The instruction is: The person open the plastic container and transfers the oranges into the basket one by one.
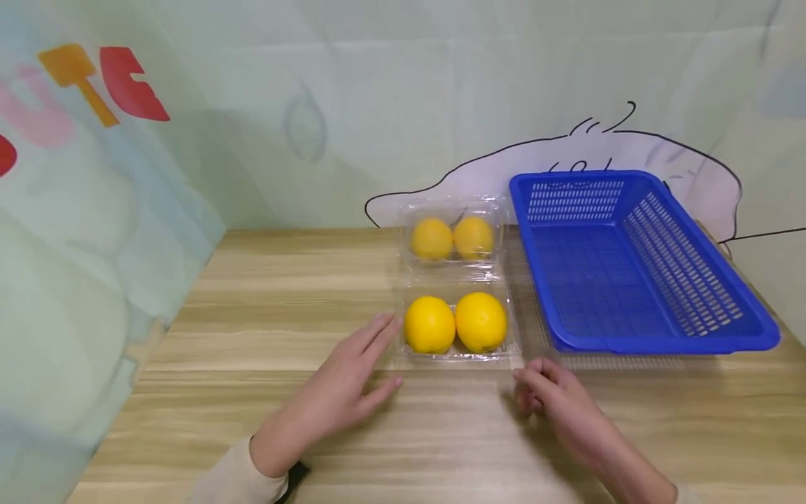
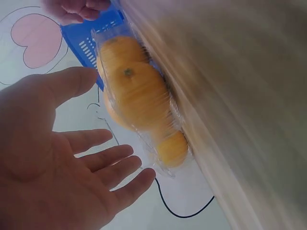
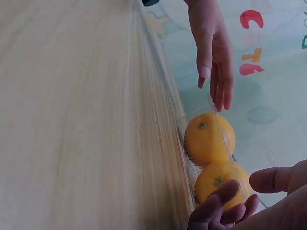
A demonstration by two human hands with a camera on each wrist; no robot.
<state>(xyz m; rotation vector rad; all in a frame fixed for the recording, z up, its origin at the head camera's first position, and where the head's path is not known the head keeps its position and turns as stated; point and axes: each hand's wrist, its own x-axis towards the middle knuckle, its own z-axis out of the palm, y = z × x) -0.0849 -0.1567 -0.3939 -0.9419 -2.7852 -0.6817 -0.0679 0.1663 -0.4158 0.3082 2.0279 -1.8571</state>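
Observation:
Two bright oranges sit side by side in the front part of a clear plastic box. Behind them, two duller oranges show through clear plastic; I cannot tell whether front and back are one piece. My left hand has its fingers extended, fingertips at the box's left edge. In the left wrist view that hand's thumb and fingers are spread apart and hold nothing. My right hand hovers off the box's front right corner, fingers loosely bent. Nothing lies between its thumb and fingers.
A blue plastic basket with slotted sides stands right of the box, near the back. Everything rests on a wood-grain table. A printed sheet with cartoon drawings and letters covers the wall behind and to the left.

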